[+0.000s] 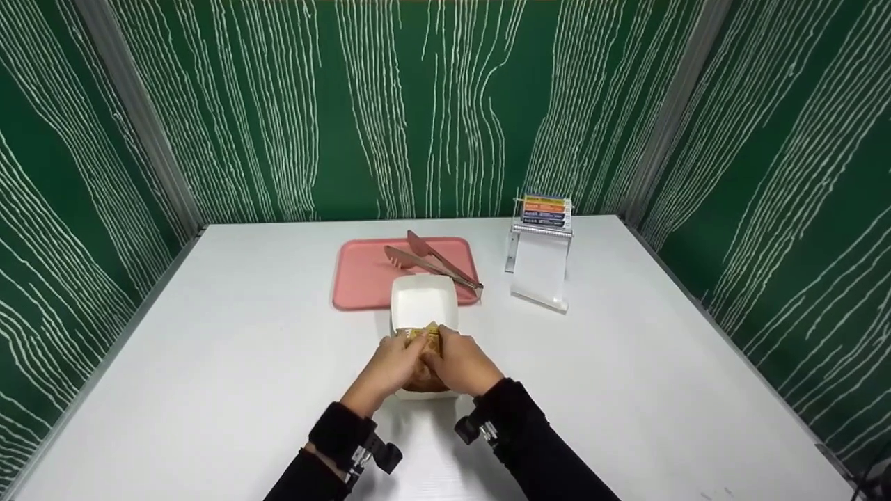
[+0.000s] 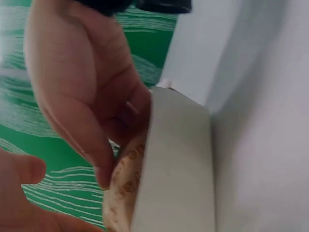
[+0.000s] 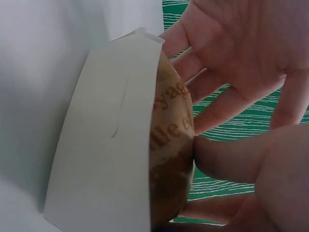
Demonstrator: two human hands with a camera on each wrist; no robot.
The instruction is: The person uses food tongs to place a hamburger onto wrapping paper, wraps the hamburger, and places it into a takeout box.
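Note:
A paper-wrapped burger, tan with brown print, lies in the lower half of a white clamshell box whose lid stands folded back. Both hands meet over it. My right hand pinches the wrapper, its thumb pressed to the paper in the right wrist view. From the other side my left hand reaches over the burger; its fingers look straight and its thumb is apart in the left wrist view. Yellowish paper shows between the fingertips. The box wall hides the burger's lower part.
Behind the box a pink tray lies on the white table. Metal tongs rest across it. To the right a small stand carries several coloured packets. Green walls with white lines enclose the table.

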